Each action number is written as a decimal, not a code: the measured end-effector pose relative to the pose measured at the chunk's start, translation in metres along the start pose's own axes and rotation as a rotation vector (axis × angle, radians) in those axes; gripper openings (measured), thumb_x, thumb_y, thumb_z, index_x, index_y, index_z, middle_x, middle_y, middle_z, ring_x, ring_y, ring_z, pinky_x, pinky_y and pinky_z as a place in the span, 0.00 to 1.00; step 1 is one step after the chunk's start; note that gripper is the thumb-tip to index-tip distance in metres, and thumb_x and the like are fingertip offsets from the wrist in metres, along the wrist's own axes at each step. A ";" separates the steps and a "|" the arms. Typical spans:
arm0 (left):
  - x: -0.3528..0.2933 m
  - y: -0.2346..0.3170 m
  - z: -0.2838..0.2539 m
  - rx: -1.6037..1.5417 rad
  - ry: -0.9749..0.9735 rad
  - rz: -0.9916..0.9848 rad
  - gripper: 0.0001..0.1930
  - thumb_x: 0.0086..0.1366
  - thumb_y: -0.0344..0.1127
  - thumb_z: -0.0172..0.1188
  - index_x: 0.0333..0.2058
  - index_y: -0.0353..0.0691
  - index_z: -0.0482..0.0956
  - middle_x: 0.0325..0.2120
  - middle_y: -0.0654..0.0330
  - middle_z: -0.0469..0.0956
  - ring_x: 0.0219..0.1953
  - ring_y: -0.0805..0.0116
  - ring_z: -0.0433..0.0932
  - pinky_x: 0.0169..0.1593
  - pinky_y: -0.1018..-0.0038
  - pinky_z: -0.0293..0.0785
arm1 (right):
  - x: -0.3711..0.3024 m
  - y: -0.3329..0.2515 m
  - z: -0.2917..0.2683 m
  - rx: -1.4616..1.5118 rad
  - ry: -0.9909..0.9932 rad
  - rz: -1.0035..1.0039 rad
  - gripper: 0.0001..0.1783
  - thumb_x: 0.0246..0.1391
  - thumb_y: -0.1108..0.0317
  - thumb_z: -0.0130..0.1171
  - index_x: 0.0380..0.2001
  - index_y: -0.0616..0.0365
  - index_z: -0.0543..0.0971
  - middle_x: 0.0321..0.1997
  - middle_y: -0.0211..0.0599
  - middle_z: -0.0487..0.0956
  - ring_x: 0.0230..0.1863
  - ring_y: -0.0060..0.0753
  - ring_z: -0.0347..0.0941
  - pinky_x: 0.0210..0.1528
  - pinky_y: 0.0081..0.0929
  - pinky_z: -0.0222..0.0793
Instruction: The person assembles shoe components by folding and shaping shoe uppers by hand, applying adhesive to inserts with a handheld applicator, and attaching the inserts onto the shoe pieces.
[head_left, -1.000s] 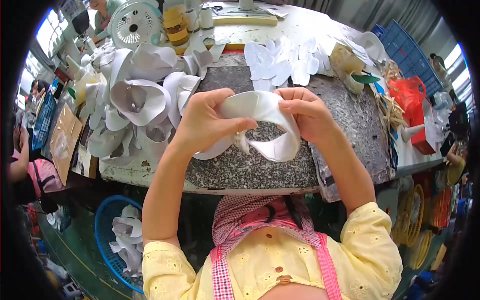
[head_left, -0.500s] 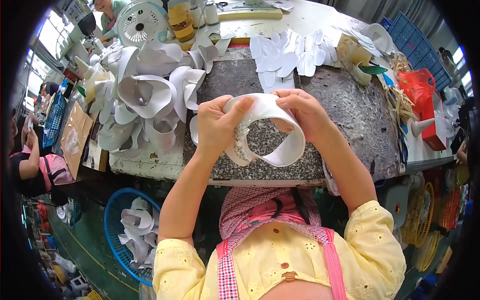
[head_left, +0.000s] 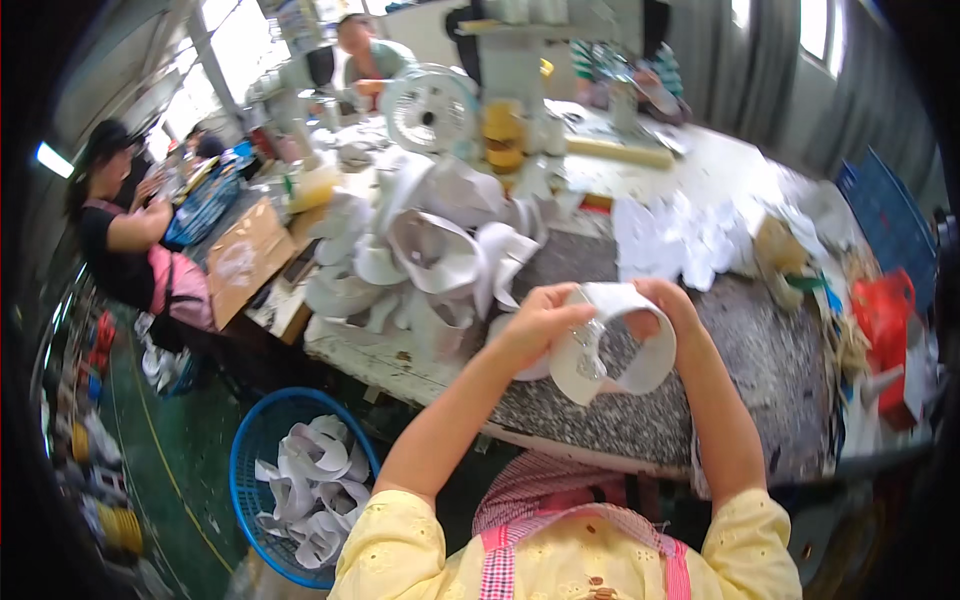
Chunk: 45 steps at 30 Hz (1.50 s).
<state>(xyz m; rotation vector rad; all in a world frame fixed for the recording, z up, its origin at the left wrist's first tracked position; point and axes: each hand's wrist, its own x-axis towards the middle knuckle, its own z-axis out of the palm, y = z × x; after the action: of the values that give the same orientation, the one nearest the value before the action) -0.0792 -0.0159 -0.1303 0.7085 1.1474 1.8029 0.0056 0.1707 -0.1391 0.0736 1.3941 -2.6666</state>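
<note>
Holding a white looped band [head_left: 652, 368] in both hands, raised over the speckled slab [head_left: 560, 412] on the counter [head_left: 392, 375]. Clock taken from the band, 12 pointing away from me.

Left hand [head_left: 547, 316]: closed on the band's rim at its 10 o'clock, thumb along the upper edge. Right hand [head_left: 672, 308]: curled round the rim at its 1 to 2 o'clock, some fingers visible through the loop, others hidden. Band stands open; a glittery cluster [head_left: 590, 348] sits on its 9 o'clock side, detail blurred.

Surroundings: at 10 o'clock, near my left hand, a heap of curved white pieces [head_left: 440, 250]. At 1 o'clock, flat white pieces [head_left: 672, 240] overlap on the counter. At 11 o'clock, farther back, a white fan [head_left: 430, 115] and just beside it a yellow jar [head_left: 503, 138]. At 3 o'clock, a red plastic bag [head_left: 882, 312]; beyond it at 2, a blue crate [head_left: 890, 222]. At 8 o'clock, lower than the counter, a blue basket [head_left: 240, 475] containing more white pieces [head_left: 315, 485].
</note>
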 end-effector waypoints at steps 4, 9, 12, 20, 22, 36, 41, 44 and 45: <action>-0.009 0.011 0.003 0.275 0.154 0.143 0.11 0.53 0.38 0.59 0.26 0.35 0.74 0.19 0.65 0.73 0.19 0.83 0.68 0.21 0.84 0.64 | 0.006 -0.001 0.028 -0.016 -0.018 0.007 0.10 0.46 0.63 0.44 0.22 0.58 0.66 0.08 0.26 0.59 0.07 0.18 0.51 0.10 0.17 0.45; -0.003 0.012 -0.005 0.091 0.325 0.080 0.16 0.54 0.43 0.57 0.26 0.32 0.74 0.17 0.66 0.71 0.16 0.83 0.66 0.19 0.84 0.61 | 0.016 -0.002 0.051 -0.061 -0.028 -0.035 0.10 0.47 0.62 0.44 0.24 0.58 0.66 0.08 0.26 0.60 0.08 0.18 0.51 0.11 0.16 0.46; 0.000 0.008 -0.016 -0.072 0.305 0.020 0.19 0.56 0.48 0.54 0.26 0.33 0.74 0.16 0.66 0.71 0.16 0.82 0.67 0.18 0.83 0.62 | 0.021 -0.002 0.049 -0.035 -0.055 -0.036 0.11 0.49 0.62 0.43 0.24 0.59 0.66 0.09 0.27 0.61 0.08 0.18 0.51 0.11 0.16 0.46; -0.021 0.009 -0.015 0.024 0.095 0.090 0.10 0.52 0.38 0.59 0.25 0.37 0.74 0.19 0.67 0.72 0.19 0.82 0.68 0.22 0.84 0.63 | 0.007 0.003 0.047 -0.048 -0.123 -0.004 0.10 0.49 0.64 0.43 0.23 0.61 0.66 0.09 0.28 0.61 0.08 0.18 0.51 0.11 0.17 0.47; -0.025 0.013 -0.010 0.015 0.075 0.083 0.10 0.52 0.38 0.60 0.24 0.37 0.74 0.19 0.67 0.72 0.19 0.83 0.67 0.21 0.85 0.62 | 0.003 0.002 0.053 -0.069 -0.073 -0.012 0.11 0.49 0.64 0.43 0.23 0.61 0.67 0.09 0.28 0.61 0.08 0.18 0.52 0.11 0.17 0.46; -0.040 0.025 -0.003 0.412 0.097 0.181 0.12 0.49 0.39 0.62 0.19 0.35 0.76 0.13 0.69 0.69 0.17 0.86 0.63 0.18 0.86 0.57 | -0.029 0.005 0.051 -0.239 -0.103 -0.021 0.11 0.46 0.66 0.53 0.30 0.64 0.71 0.23 0.26 0.72 0.22 0.12 0.65 0.23 0.12 0.61; -0.040 0.016 -0.001 0.383 0.092 0.216 0.12 0.49 0.38 0.63 0.18 0.36 0.75 0.12 0.71 0.67 0.16 0.86 0.61 0.18 0.85 0.56 | -0.039 0.013 0.049 -0.330 -0.079 -0.094 0.10 0.48 0.66 0.52 0.29 0.63 0.71 0.23 0.24 0.70 0.23 0.11 0.64 0.24 0.12 0.59; -0.045 0.014 0.000 0.429 0.114 0.263 0.12 0.49 0.38 0.63 0.16 0.36 0.74 0.11 0.72 0.64 0.16 0.86 0.59 0.17 0.84 0.53 | -0.057 0.013 0.064 -0.524 -0.022 -0.155 0.10 0.48 0.65 0.53 0.25 0.61 0.70 0.19 0.22 0.69 0.21 0.12 0.63 0.21 0.14 0.57; -0.045 0.012 -0.003 0.458 0.060 0.243 0.13 0.49 0.38 0.63 0.15 0.36 0.73 0.11 0.73 0.64 0.16 0.86 0.58 0.17 0.84 0.52 | -0.063 0.010 0.070 -0.790 0.014 -0.205 0.12 0.46 0.62 0.54 0.22 0.61 0.69 0.17 0.23 0.67 0.19 0.11 0.61 0.19 0.15 0.56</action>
<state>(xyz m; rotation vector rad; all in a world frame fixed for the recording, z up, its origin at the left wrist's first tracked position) -0.0645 -0.0597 -0.1213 1.1047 1.5960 1.7805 0.0710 0.1133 -0.1010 -0.1365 2.4426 -2.0396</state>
